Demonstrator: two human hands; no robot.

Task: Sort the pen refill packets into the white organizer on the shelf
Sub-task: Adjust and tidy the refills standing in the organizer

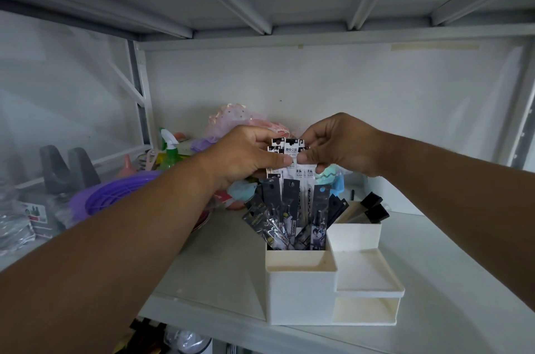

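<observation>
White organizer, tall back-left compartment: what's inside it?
The white organizer holds dark packets upright, with white packets behind, pinched by the left hand and right hand. Their lower ends are hidden.

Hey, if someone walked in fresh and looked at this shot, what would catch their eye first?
Dead centre, the left hand and right hand pinch a fan of white refill packets above the white organizer. Its tall back compartment bristles with dark packets. A purple basket sits at left.

Matt white plastic organizer (301,295); glossy film dark packets (289,214); smooth painted-metal shelf (434,330).
</observation>
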